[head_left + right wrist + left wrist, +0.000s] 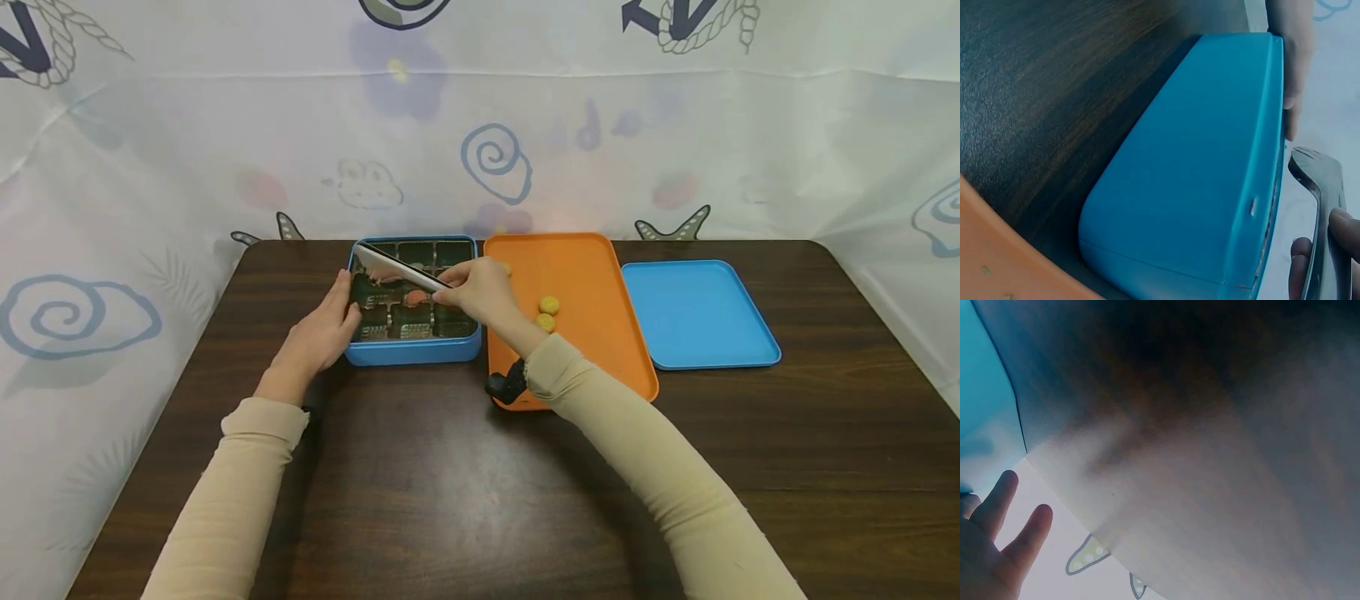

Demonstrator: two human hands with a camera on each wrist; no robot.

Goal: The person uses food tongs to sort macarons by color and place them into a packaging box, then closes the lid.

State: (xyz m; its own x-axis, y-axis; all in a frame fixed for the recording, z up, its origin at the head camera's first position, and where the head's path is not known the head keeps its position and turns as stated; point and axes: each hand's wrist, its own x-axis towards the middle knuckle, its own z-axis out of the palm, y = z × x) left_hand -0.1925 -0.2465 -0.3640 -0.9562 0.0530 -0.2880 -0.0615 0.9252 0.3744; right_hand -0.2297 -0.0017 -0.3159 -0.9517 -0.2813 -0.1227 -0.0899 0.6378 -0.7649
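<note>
A blue box (412, 354) with a dark compartmented insert (372, 321) stands left of centre. My left hand (318, 333) rests along its left side with the fingers extended; the left wrist view shows some of those fingers (999, 503) beside the blue wall. Above the insert, my right hand (483, 292) pinches silver metal tongs (401, 268) between thumb and fingers. The tongs slant to the upper left, their toothed tip (1310, 155) clear in the right wrist view. A small orange-red piece (416, 297) lies in a middle compartment. Whether the tongs grip anything cannot be made out.
Right of the box lies an orange tray (585, 258) with several yellow round pieces (549, 305), partly under my right forearm. A blue tray (701, 317) sits beyond it. The dark wooden table (450, 483) meets a patterned white cloth (585, 167) at the back.
</note>
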